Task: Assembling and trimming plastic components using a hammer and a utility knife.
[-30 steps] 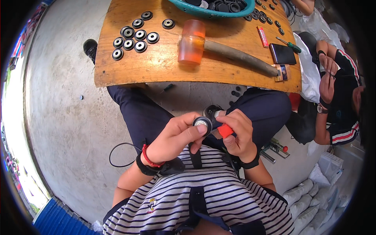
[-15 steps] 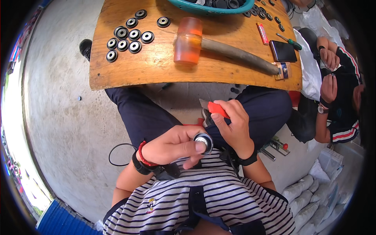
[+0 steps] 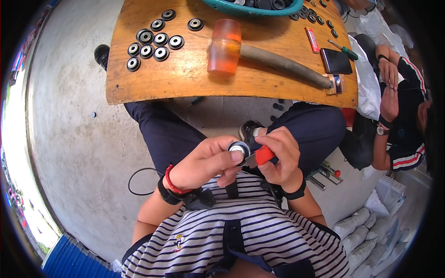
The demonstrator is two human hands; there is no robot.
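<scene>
Between the thumb and fingers of my left hand [image 3: 211, 160] is a small round wheel [image 3: 239, 150] with a black rim and a shiny metal centre. My right hand [image 3: 283, 155] grips a utility knife [image 3: 264, 155] with a red handle. Its short blade points left, right beside the wheel's rim; whether it touches, I cannot tell. Both hands are above my lap, just in front of the table. On the table, several similar black wheels with metal centres [image 3: 160, 39] lie in a loose group at the left.
A mallet [image 3: 225, 48] with an amber head lies across the wooden table [image 3: 181, 88]. Behind it stands a teal basin [image 3: 252, 8] of black parts. A green-handled screwdriver [image 3: 346, 51] and a dark box [image 3: 336, 61] lie at the right. Another person [image 3: 398, 111] sits there.
My right hand has turned and lowered the knife, bringing its blade from above the wheel to the wheel's right side. My left hand has risen slightly with the wheel.
</scene>
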